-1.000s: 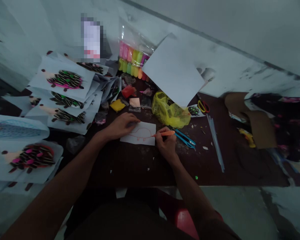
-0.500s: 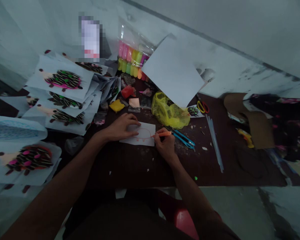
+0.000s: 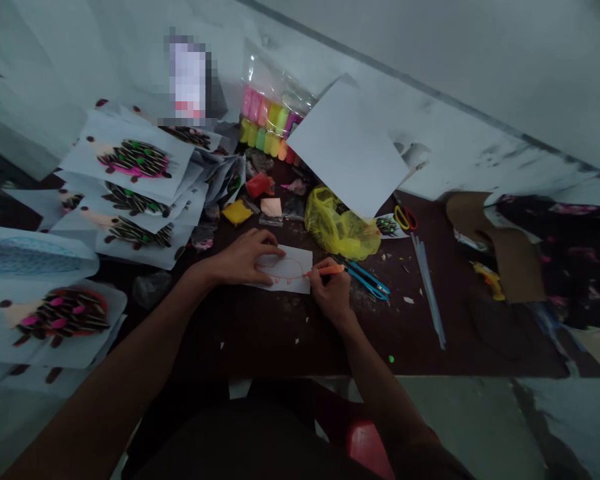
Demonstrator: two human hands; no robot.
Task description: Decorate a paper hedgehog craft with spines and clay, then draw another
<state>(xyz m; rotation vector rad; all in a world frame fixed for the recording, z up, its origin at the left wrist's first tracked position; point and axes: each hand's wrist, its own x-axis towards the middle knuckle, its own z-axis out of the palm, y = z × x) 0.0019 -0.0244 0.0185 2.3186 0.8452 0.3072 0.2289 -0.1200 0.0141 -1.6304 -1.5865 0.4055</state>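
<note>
A small white paper (image 3: 300, 287) lies on the dark table with an orange-red outline of a rounded body and small feet on it. My left hand (image 3: 245, 258) rests on the paper's left part, fingers apart, holding nothing. Pinched in my right hand (image 3: 331, 291) is an orange marker (image 3: 331, 269), its tip touching the paper at the right end of the outline. Just right of that hand lies a blue cutter (image 3: 367, 279). Behind the paper sit a yellow plastic bag (image 3: 337, 227), a yellow clay packet (image 3: 237, 212) and a peach clay piece (image 3: 271, 207).
Stacked hedgehog pictures (image 3: 130, 157) cover the left side. A clay pack (image 3: 267, 123) and a large white sheet (image 3: 350, 143) are at the back. Scissors (image 3: 406, 218), clear sticks (image 3: 429, 293) and brown cardboard (image 3: 520, 263) lie to the right.
The view has shifted slightly. My left hand's fingers have moved a little over the paper. The marker stays in my right hand at the outline's right end.
</note>
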